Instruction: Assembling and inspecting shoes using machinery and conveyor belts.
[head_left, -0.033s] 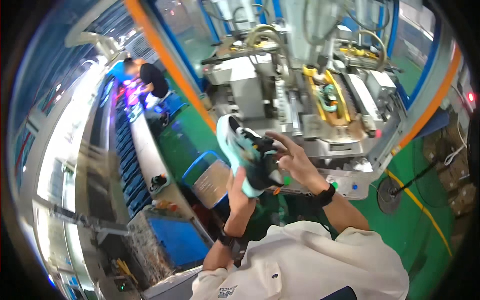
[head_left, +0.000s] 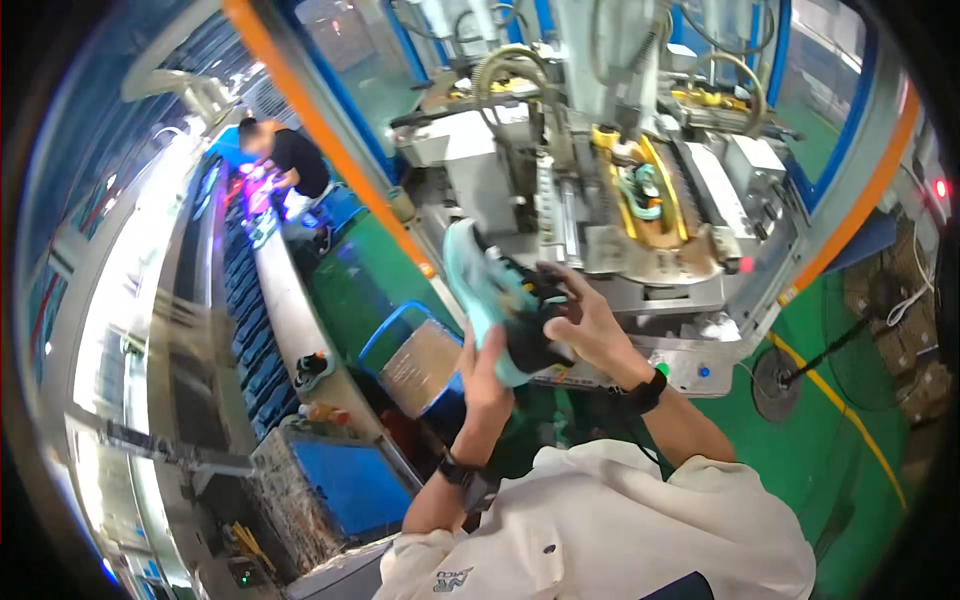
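Observation:
A sneaker point(head_left: 487, 290) with a mint-green sole and a black and white upper is held up in front of me, its sole turned to the left. My left hand point(head_left: 486, 385) grips it from below, thumb pressed along the sole. The fingers of my right hand point(head_left: 590, 325) curl onto the dark upper near the ankle opening, and the shoe hides part of them. Just beyond, in the machine point(head_left: 655, 290), a similar mint and dark shoe point(head_left: 643, 192) sits between yellow side pads point(head_left: 672, 190).
On the left runs a conveyor point(head_left: 250, 330), with another shoe point(head_left: 313, 368) on its ledge point(head_left: 292, 310). A blue-framed stool point(head_left: 422, 368) stands between conveyor and machine. Further off, a seated person point(head_left: 295, 165) works under purple light. A round stand base point(head_left: 778, 388) is at right.
My right fingers, spread out before, have bent in onto the upper. The sneaker has tilted slightly, and my left hand still holds it.

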